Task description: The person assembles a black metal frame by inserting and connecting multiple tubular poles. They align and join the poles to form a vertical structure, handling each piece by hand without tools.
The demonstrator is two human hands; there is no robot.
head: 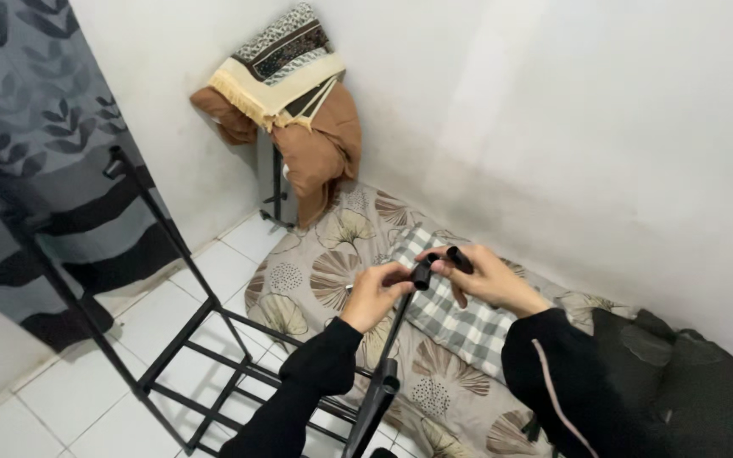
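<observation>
Head view: we steady the upright black tube (394, 326) with our left hand (375, 293) pinching its top connector (422, 274), while our right hand (489, 278) fingers pinch a small black cap (458, 259) just beside it, above the floor mattress (341, 254).

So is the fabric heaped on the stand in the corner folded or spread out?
Folded. The patterned cloths sit stacked in flat layers on top, while the brown cloth beneath hangs loosely draped.

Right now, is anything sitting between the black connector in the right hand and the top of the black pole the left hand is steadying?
Nothing visible. The right hand holds a small black connector just beside the pole top, which the left hand grips; only open air shows between them.
</observation>
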